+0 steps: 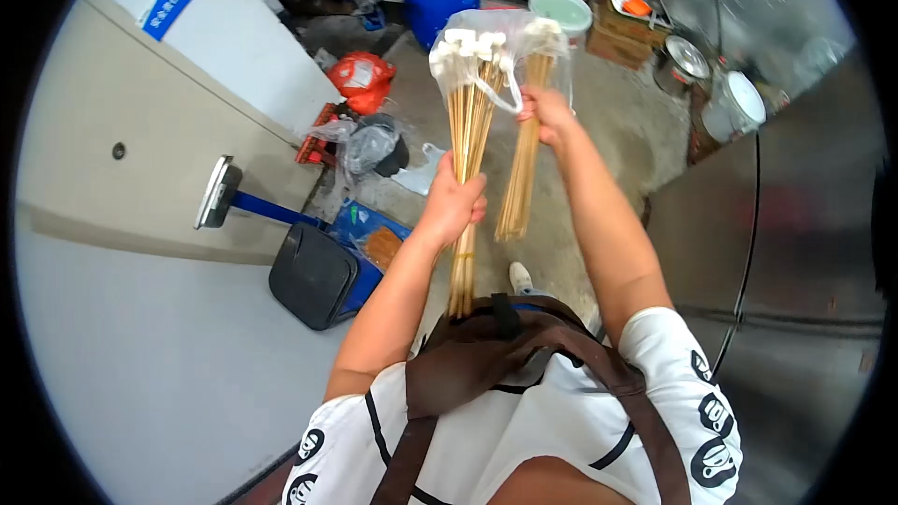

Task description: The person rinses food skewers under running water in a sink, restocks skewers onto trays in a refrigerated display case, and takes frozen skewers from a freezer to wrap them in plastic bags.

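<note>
My left hand (453, 200) is closed around a thick bundle of wooden skewers (470, 126), with white pieces of food on their far ends. The bare lower ends stick out below my fist, close to the brown apron (449, 365). My right hand (547, 115) grips a second bundle of skewers (519, 187), which also carries pale pieces at its top. A clear plastic bag (513, 28) covers the tops of both bundles. One white bag handle (505, 98) loops down between them, beside my right fingers. What the white pieces are I cannot make out.
A platform scale (313, 276) stands on the left near a grey door. At the back are a blue drum (438, 0) and a green-lidded bucket (561, 11). Red bags (363, 79) lie on the floor. A steel cabinet (795, 224) lines the right side.
</note>
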Demonstrator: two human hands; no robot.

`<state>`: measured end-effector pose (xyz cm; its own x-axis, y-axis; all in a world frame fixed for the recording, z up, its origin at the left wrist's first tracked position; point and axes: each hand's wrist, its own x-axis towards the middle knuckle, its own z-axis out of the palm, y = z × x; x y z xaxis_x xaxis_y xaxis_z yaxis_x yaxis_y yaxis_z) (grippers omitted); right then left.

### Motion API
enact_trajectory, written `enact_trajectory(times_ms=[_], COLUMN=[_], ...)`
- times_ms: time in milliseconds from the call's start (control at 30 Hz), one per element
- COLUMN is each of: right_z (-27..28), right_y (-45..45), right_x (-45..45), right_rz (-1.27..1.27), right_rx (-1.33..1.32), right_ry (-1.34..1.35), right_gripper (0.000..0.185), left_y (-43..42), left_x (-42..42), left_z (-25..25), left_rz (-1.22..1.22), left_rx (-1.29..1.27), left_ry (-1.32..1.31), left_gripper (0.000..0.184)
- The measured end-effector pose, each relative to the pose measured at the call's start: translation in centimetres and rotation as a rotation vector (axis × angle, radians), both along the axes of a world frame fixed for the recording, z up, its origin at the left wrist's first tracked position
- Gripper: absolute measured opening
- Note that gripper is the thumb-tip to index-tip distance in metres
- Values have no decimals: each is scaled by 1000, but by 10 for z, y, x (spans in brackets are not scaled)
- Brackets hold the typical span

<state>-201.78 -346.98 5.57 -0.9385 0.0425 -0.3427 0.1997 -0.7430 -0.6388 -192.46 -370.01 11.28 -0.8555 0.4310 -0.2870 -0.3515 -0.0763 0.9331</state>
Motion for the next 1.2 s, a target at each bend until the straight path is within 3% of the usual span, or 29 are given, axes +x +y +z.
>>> enact_trajectory(times_ms=[33,100,167,233,300,367,433,500,567,600,633,700,767,867,967,1067,1100,1167,1200], right_z=[11,30,55,58,68,81,95,94,77,71,67,53,39,37,29,7,-5,-33,-49], right_y=[9,14,4,0,-2,-4,-18,-35,-49,-60,-73,-92,-98,-126,-164,-209,-223,-256,-277], right_x=[-13,-21,-22,-28,-25,-17,-1,4,0,5,10,6,-12,-18,-28,-35,-34,-33,-34], right_rz=[74,74,193,323,529,740,990,1122,1419,1467,1188,833,725,999,1035,919,930,992,1001], right_rx=[-151,-19,478,463,368,280,184,165,-91,-93,478,985,1558,1737,1836,1736,1728,1613,1607], right_ry=[15,36,115,177,264,267,252,258,208,210,524,835,1179,1263,1305,1342,1355,1118,1133], right_gripper=[17,17,15,12,15,18,22,23,36,36,48,61,82,84,83,78,78,67,67], left_y=[-2,2,15,16,7,-15,-36,-54,-79,-91,-108,-141,-173,-225,-269,-282,-286,-298,-307], left_x=[-5,-16,-31,-47,-62,-71,-73,-66,-64,-61,-60,-52,-46,-33,-6,31,45,69,83], left_z=[5,1,4,-6,-16,-28,-39,-29,-28,-21,-19,-15,-3,-5,-26,-7,-9,-10,-12], left_rz=[9,79,253,363,615,715,888,914,937,967,1016,1124,1233,1420,1528,1627,1641,1735,1751], left_rx=[38,45,101,117,-65,-224,-639,-536,-663,-755,-735,-818,-852,-838,-693,-372,-377,-260,-263], left_ry=[-20,-28,52,117,336,350,876,703,774,783,750,767,818,755,604,553,549,495,495], left_gripper=[40,42,41,42,43,48,60,62,63,63,63,62,61,60,60,58,58,38,38])
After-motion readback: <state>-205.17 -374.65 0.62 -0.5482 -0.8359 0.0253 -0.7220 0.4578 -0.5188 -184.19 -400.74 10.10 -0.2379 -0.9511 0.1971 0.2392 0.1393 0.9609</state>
